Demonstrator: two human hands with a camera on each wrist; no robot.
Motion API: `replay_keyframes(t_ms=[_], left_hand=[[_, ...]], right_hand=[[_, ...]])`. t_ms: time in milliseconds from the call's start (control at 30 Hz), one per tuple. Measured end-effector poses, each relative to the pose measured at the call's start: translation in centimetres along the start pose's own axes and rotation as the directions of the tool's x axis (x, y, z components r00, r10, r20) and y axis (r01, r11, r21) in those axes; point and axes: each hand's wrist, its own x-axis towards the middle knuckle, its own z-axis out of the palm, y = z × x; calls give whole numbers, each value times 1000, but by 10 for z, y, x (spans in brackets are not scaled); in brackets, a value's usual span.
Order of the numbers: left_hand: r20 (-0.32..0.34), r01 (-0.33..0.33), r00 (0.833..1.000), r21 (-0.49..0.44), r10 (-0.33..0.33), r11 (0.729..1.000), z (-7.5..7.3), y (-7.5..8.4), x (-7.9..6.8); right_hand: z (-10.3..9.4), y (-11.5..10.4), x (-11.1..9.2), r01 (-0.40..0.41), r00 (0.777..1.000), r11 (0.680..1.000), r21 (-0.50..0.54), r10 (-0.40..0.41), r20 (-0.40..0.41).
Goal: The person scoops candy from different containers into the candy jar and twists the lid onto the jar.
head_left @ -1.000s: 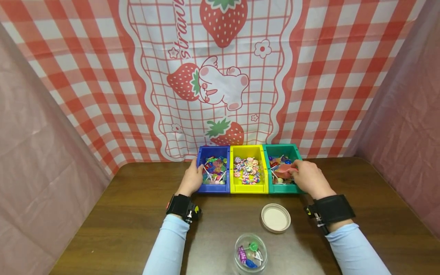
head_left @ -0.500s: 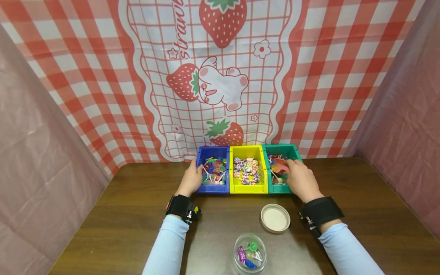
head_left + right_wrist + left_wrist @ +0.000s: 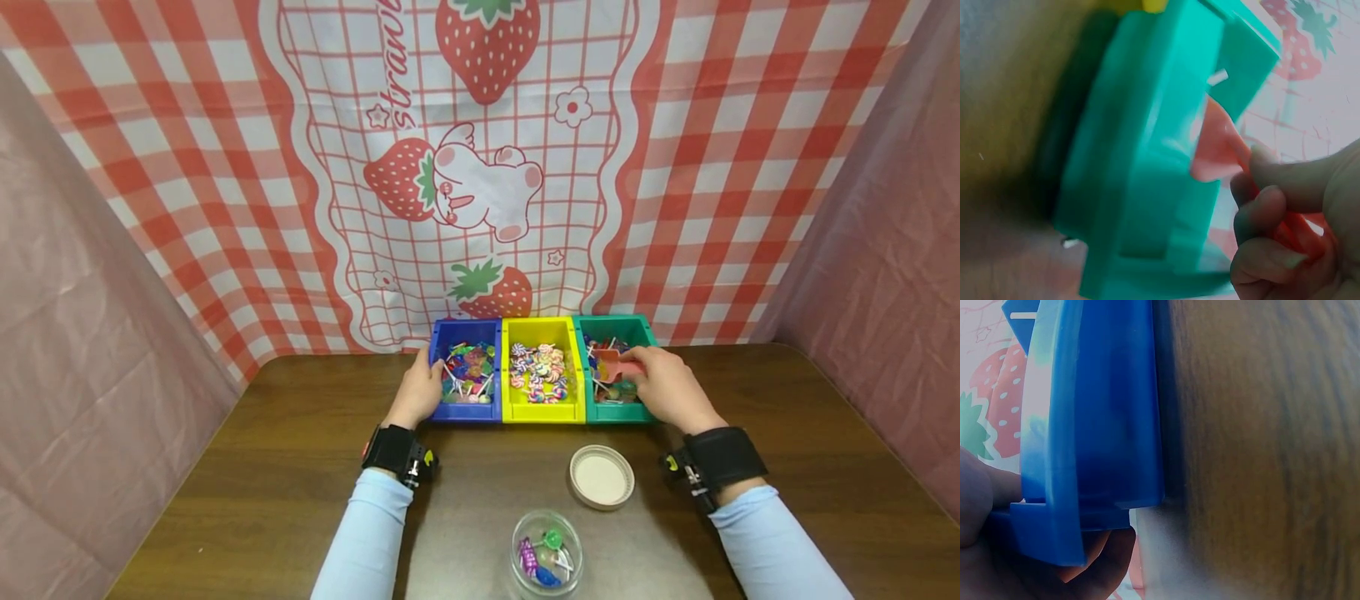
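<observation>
Gripped a pink scoop (image 3: 609, 364) with the right hand (image 3: 673, 390), over candies (image 3: 607, 394) in the green bin (image 3: 618, 412); with the left hand (image 3: 417, 390), clasped the blue bin (image 3: 465, 412)

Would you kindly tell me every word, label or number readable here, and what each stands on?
"straw", sideways, next letter cut off: on the strawberry-print cloth.
Any print on the purple candy wrapper in the glass jar: too small to read.
No other text is readable.

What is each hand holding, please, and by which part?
The right hand holds the pink scoop by its handle; the left hand grips the blue bin by its left rim.
</observation>
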Motion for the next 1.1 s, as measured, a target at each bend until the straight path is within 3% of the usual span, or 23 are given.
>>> replay_keyframes(t_ms=[367,667,1100], left_hand=[[1,-6,1000,-2,6,1000,-2,2,-1],[-4,-6,1000,2,6,1000,-2,1,-1],[-7,11,1000,5,-11,1000,1,0,1]], right_hand=[[-18,16,-1,-83,994,990,113,74,81],[-27,25,-4,-157,983,960,232,129,131],[-27,34,-6,-185,975,943,276,140,176]])
